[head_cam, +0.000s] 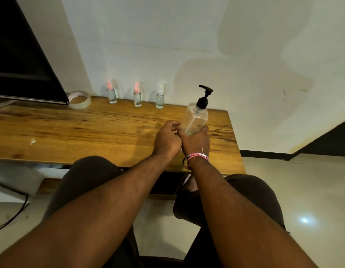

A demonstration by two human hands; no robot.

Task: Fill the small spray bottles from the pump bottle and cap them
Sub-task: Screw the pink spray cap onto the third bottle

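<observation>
At the far left of the wooden desk (75, 130), a tape roll (79, 99) lies by the wall. Right of it, three small spray bottles stand capped along the desk's back edge: a pink-capped bottle (111, 94), a second pink-capped bottle (137, 96), then a white-capped bottle (160, 98). Nearer the desk's front, the left hand (166, 139) hangs loosely curled, holding nothing (it touches the other hand). The right hand (196, 141) grips the base of the pump bottle (196, 117), which tilts above the desk's right end.

Three spray bottles (137, 97) line the table's (71, 128) back; pump bottle (196, 117) right.
</observation>
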